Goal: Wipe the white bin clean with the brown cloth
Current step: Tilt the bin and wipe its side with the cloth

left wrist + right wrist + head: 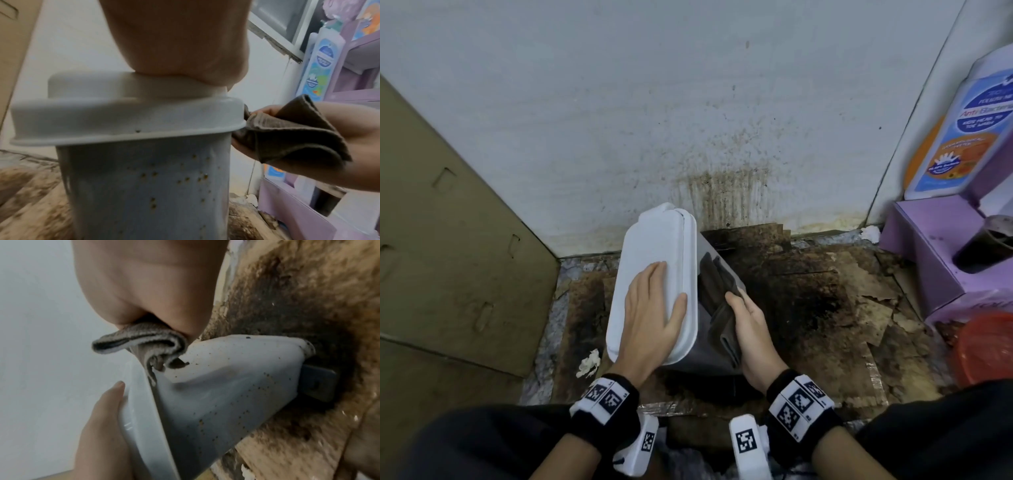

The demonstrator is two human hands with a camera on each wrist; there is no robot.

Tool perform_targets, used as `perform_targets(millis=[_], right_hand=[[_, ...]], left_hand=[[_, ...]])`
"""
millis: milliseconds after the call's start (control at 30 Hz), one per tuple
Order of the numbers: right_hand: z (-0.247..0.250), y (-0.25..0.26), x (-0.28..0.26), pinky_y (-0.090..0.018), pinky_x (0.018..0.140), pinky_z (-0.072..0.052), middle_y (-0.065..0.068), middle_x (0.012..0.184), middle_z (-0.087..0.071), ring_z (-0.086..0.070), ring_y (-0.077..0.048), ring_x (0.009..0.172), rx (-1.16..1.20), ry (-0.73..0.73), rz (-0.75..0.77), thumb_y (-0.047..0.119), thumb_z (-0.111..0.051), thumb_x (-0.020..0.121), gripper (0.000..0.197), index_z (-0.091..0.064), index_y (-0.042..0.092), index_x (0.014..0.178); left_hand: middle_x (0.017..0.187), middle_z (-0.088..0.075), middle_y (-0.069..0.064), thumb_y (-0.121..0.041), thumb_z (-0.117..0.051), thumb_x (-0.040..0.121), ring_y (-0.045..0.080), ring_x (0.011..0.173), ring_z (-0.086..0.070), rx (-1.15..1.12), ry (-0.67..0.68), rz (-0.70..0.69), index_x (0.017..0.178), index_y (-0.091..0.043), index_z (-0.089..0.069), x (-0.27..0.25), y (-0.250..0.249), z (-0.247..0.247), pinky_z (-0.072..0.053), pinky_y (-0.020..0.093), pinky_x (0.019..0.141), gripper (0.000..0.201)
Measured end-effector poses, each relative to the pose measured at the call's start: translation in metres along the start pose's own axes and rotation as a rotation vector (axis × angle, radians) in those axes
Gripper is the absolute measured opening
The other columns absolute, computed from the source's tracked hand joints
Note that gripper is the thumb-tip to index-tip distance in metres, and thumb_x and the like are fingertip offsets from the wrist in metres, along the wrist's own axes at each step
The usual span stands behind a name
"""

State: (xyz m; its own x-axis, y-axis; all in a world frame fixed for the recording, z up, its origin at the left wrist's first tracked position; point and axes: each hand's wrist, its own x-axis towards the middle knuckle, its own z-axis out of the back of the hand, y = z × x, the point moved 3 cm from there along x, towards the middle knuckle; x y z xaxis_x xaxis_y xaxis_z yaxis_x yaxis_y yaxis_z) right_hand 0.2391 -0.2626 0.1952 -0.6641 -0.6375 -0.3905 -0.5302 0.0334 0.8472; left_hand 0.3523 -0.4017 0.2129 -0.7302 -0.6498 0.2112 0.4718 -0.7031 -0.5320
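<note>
A white bin point(654, 260) with a closed lid stands on the stained floor; its grey-white side point(144, 186) point(236, 386) is dotted with brown specks. My left hand point(650, 318) lies flat on the lid with straight fingers, the thumb point(102, 402) at the lid's right edge. My right hand point(751, 329) holds a folded brown cloth point(720, 308) point(287, 134) point(144, 340) against the bin's right side, just under the lid's rim.
Dirty cardboard point(825, 301) covers the floor by a stained wall point(722, 192). A cardboard box point(448, 257) stands left. A purple box point(928, 257), a large bottle point(962, 130) and a red tub point(986, 346) crowd the right. A crumpled tissue point(588, 362) lies at the left of the bin.
</note>
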Motion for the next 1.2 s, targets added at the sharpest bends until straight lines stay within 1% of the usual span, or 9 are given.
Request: perform_targets(millis=[133,300,467,567,633,800,967,1067,1200], right_hand=[[-0.011,-0.007,0.003,-0.042,0.107,-0.051,0.003,0.120,-0.075,-0.069,-0.017,0.116,0.055,-0.050,-0.001,0.028,-0.049,0.106,0.029,-0.067,0.027,0.129],[-0.039,-0.006,-0.008,-0.039,0.116,-0.042,0.013,0.137,-0.064,-0.057,-0.004,0.129,-0.091,-0.016,0.210,0.026,-0.045,0.109,0.036,-0.056,0.027,0.143],[-0.059,-0.017,-0.015,-0.031,0.127,-0.020,0.024,0.165,-0.025,-0.022,0.008,0.149,-0.323,0.056,0.351,0.031,-0.039,0.110,0.053,-0.024,0.033,0.161],[-0.066,-0.019,-0.015,-0.024,0.126,-0.007,0.025,0.168,-0.001,-0.001,0.012,0.151,-0.546,0.087,0.375,0.037,-0.032,0.110,0.058,-0.006,0.036,0.163],[-0.071,-0.015,-0.008,-0.023,0.126,-0.005,0.019,0.169,0.007,0.003,0.008,0.152,-0.689,0.095,0.387,0.038,-0.030,0.111,0.060,0.001,0.035,0.163],[-0.077,0.006,0.033,-0.029,0.123,-0.009,0.008,0.171,0.008,-0.006,-0.010,0.155,-0.834,0.123,0.344,0.041,-0.025,0.110,0.061,0.005,0.034,0.162],[-0.073,0.004,0.042,-0.040,0.128,-0.009,0.005,0.172,0.007,0.002,-0.009,0.157,-0.887,0.113,0.402,0.039,-0.023,0.110,0.058,-0.001,0.030,0.163],[-0.066,-0.016,0.003,-0.034,0.129,-0.005,0.009,0.171,0.008,0.009,0.002,0.154,-0.849,0.109,0.479,0.040,-0.021,0.110,0.056,-0.004,0.030,0.163],[-0.062,-0.033,-0.051,-0.020,0.125,0.001,0.019,0.169,0.011,0.010,0.003,0.154,-0.810,0.095,0.471,0.038,-0.022,0.109,0.056,-0.004,0.038,0.162]], left_hand=[[0.160,-0.034,-0.008,-0.052,-0.034,0.107,0.009,0.151,-0.025,-0.101,-0.028,0.028,0.158,-0.020,-0.035,-0.002,0.006,0.008,-0.020,0.034,0.126,0.061],[0.156,-0.034,-0.016,-0.035,-0.029,0.110,0.001,0.148,-0.027,-0.185,-0.038,0.043,0.156,-0.021,-0.039,-0.001,0.004,0.005,-0.020,0.031,0.126,0.049],[0.159,-0.036,-0.012,-0.032,-0.032,0.109,-0.003,0.148,-0.025,-0.166,0.051,-0.042,0.157,-0.020,-0.040,0.005,0.007,0.010,-0.020,0.027,0.126,0.051],[0.161,-0.037,-0.008,-0.034,-0.031,0.110,0.000,0.150,-0.027,-0.149,0.044,-0.078,0.157,-0.020,-0.039,0.006,0.014,0.011,-0.019,0.028,0.126,0.050],[0.160,-0.037,-0.009,-0.036,-0.028,0.110,-0.001,0.149,-0.026,-0.149,0.008,-0.072,0.157,-0.020,-0.038,0.006,0.018,0.008,-0.018,0.027,0.126,0.051],[0.157,-0.036,-0.010,-0.030,-0.032,0.111,-0.013,0.143,-0.020,-0.137,-0.013,-0.062,0.156,-0.019,-0.038,0.005,0.017,0.006,-0.014,0.018,0.123,0.047],[0.158,-0.035,-0.011,-0.030,-0.033,0.111,-0.013,0.142,-0.019,-0.155,-0.004,-0.047,0.154,-0.021,-0.038,0.008,0.013,0.002,-0.014,0.016,0.121,0.045],[0.157,-0.035,-0.009,-0.027,-0.033,0.111,-0.012,0.142,-0.021,-0.160,-0.002,-0.065,0.154,-0.019,-0.038,0.008,0.014,0.002,-0.017,0.019,0.122,0.044],[0.159,-0.034,-0.008,-0.027,-0.032,0.111,-0.004,0.147,-0.024,-0.179,0.004,-0.060,0.155,-0.020,-0.038,0.007,0.014,0.002,-0.017,0.022,0.124,0.045]])
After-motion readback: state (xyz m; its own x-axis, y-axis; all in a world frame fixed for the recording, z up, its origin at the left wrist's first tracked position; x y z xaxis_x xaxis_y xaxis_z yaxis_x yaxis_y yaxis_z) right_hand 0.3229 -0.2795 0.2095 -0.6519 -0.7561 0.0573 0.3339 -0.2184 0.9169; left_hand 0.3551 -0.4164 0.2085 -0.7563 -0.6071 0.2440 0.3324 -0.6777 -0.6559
